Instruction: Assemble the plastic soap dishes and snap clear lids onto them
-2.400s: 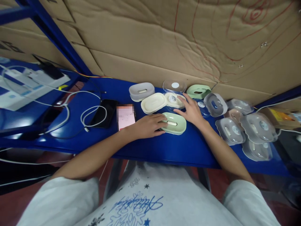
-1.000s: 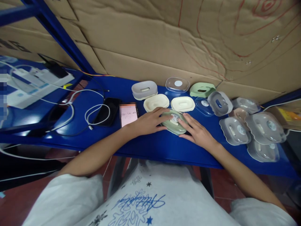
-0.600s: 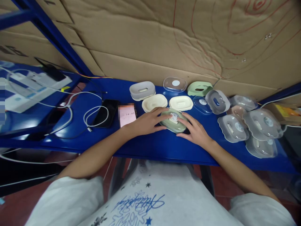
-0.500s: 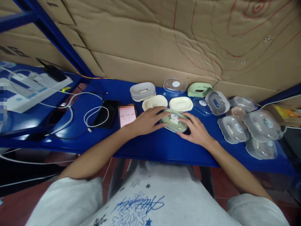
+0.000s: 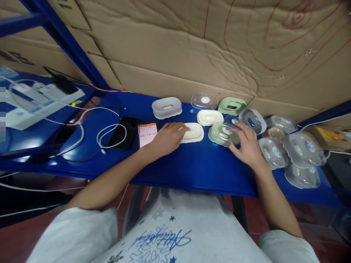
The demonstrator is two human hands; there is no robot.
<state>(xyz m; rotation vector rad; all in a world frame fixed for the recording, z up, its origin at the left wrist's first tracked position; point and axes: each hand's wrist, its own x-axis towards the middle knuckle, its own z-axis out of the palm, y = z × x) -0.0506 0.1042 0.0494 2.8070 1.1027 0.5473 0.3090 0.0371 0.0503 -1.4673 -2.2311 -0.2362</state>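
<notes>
My left hand (image 5: 170,138) has its fingers closed over the left end of a cream soap dish (image 5: 194,133) lying on the blue table. My right hand (image 5: 248,144) curves around the right end of a green soap dish (image 5: 219,138), which wears a clear lid with a round white label. Thumb and fingers are on either side of that end. Behind these two sits a second cream piece (image 5: 210,118). A loose clear lid (image 5: 233,119) is partly hidden behind the green dish and my right hand.
A grey soap dish (image 5: 166,107), another clear lid (image 5: 204,101) and a green base (image 5: 232,106) line the cardboard wall. Several lidded dishes (image 5: 304,148) crowd the right. On the left are a phone with a timer (image 5: 147,133), a black phone (image 5: 124,133), white cables and a power strip (image 5: 49,104).
The lidded green dish has moved right and slightly away with my right hand. My left hand has left it and brought the cream dish nearer, to the right.
</notes>
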